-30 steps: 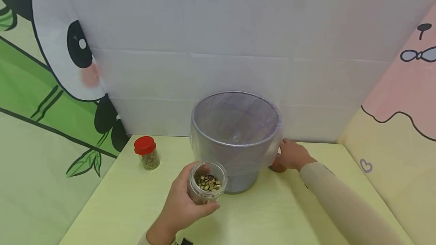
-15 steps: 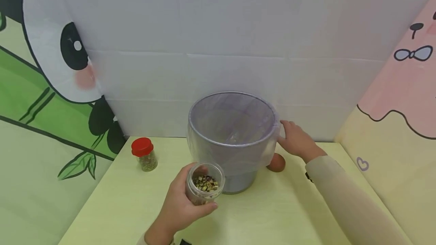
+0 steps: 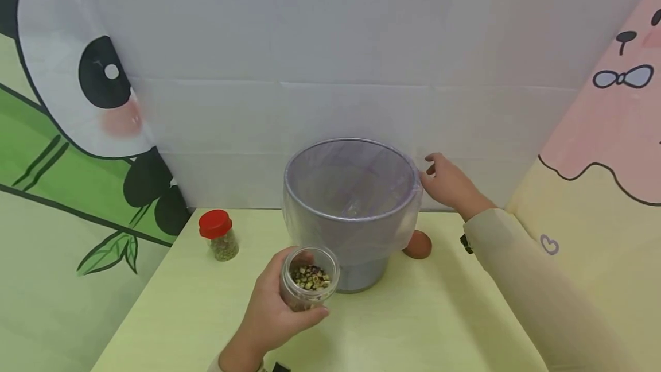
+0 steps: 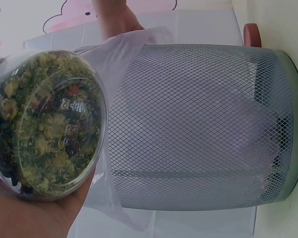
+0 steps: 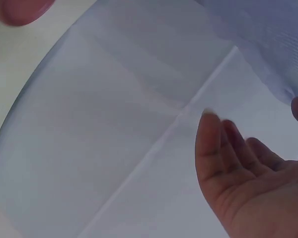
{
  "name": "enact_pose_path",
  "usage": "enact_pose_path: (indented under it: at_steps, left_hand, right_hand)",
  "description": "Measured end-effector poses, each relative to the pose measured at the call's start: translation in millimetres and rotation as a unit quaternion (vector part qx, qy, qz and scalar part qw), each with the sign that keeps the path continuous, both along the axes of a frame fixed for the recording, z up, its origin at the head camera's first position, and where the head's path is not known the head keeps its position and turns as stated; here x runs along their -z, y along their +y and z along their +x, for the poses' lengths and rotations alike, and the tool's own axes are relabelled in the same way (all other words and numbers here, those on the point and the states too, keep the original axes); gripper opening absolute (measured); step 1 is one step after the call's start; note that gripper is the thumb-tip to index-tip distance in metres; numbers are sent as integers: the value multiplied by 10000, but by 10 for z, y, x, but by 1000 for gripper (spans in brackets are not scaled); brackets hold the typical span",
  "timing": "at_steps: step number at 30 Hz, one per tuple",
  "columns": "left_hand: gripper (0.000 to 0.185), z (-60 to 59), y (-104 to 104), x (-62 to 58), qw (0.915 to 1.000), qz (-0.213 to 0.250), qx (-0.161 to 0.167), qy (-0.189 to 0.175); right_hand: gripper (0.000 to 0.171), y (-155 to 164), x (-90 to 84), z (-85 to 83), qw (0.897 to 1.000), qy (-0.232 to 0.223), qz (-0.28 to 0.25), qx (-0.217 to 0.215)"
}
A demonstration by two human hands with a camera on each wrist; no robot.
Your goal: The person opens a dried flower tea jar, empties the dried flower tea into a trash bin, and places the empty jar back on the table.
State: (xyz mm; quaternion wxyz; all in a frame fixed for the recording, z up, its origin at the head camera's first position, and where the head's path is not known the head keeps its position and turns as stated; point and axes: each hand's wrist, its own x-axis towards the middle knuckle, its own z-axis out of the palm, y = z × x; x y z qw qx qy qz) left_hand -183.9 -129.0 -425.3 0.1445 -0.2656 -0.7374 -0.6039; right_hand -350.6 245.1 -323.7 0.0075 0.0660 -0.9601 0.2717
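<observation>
My left hand [image 3: 271,309] grips an open clear jar [image 3: 296,296] from its left side, in front of the bin in the head view. Dried flower and herb bits partly fill the jar; its clear base [image 4: 49,129] faces the left wrist camera. A grey mesh wastebasket [image 3: 361,277], lined with a translucent plastic bag [image 3: 330,234], stands upright behind the jar. My right hand [image 3: 449,182] is at the right of the basket's rim, fingers loosely bent, nothing held. Below it, a round red lid [image 3: 419,244] lies on the table beside the basket.
A second jar [image 3: 224,245] with a red cap [image 3: 215,223] stands at the back left of the pale yellow table [image 3: 196,314]. A white sheet wall [image 3: 222,113] rises close behind the basket. Printed cartoon walls border both sides.
My right hand has let go of the red lid on the table and risen to the height of the basket's rim. The left hand and jar stay nearly still.
</observation>
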Motion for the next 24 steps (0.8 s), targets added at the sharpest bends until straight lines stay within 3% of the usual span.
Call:
enact_pose_path:
  at_steps: [3, 9, 13, 17, 24]
  left_hand:
    - [88, -13, 8, 15, 10000, 13, 40, 21]
    - [89, -19, 39, 31, 10000, 2, 54, 25]
    - [89, -16, 37, 28, 10000, 19, 66, 8]
    - [89, -14, 37, 29, 10000, 27, 43, -18]
    - [88, -20, 41, 23, 9999, -5, -17, 135]
  right_hand:
    - [68, -7, -99, -28, 9976, -307, -611, 51]
    - [68, -94, -234, -75, 9831, -853, -1614, 116]
    - [73, -208, -316, -63, 9780, -1130, -1750, 100]
    - [71, -307, -366, -73, 9794, -1179, -1633, 113]
    - [69, -414, -376, -133, 9743, -1355, -1779, 282]
